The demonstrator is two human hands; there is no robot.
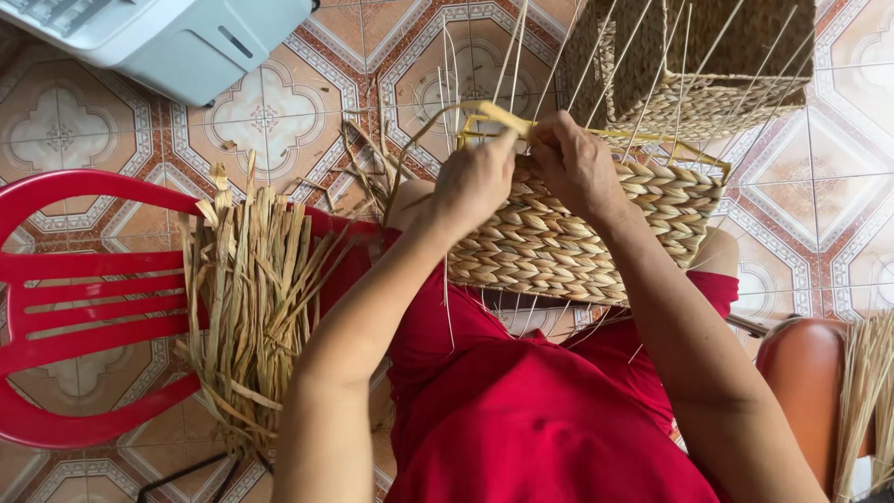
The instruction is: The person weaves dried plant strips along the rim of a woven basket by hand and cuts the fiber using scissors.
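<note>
Head view. Half-woven basket (568, 233): propped on the lap, rim up, its thin upright stakes (596, 56) within reach. Left hand (475, 182): fingers pinched on a flat straw strand (498, 119) at the rim, keeping it taut. Right hand (577, 163): closed on the same rim, steadying the weave. Dried straw bundle (247, 298): on the red plastic chair (84, 307), close by. Finished basket (698, 65): on the tiled floor (819, 196).

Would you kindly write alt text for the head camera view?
Both hands, left hand and right hand, grip a straw strand at the rim of a half-woven basket on the lap. Dried straw bundle lies on a red plastic chair.
</note>
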